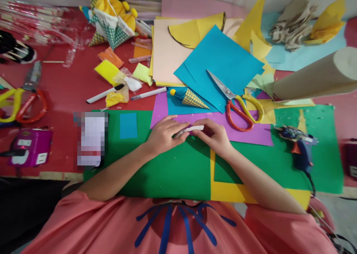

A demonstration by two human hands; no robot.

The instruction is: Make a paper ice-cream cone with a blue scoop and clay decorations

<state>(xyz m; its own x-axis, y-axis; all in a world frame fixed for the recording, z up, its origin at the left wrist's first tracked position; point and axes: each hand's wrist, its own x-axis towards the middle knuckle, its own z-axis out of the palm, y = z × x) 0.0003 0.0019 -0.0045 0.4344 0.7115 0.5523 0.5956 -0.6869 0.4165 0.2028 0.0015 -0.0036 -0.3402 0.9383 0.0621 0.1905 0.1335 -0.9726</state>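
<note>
Both my hands meet over the green sheet (178,176). Between them is a short, slim white strip (197,128); I cannot make out what it is made of. My left hand (165,134) is closed on its left end, thumb and fingers pressed together. At the right end, the thumb and finger of my right hand (214,135) pinch it. Just beyond my fingers lies a small blue cone with a yellow checked wrap (196,99) and a yellow ball at one end. Red-and-yellow scissors (237,107) lie partly spread to the right, on blue and purple paper.
A glue gun (301,146) lies at the right, near a big paper roll (318,75). To the left are a blurred-out phone (92,138), markers (150,93) and clay packets (107,71). Blue paper (220,64) and a checked cone bouquet (114,23) are at the back.
</note>
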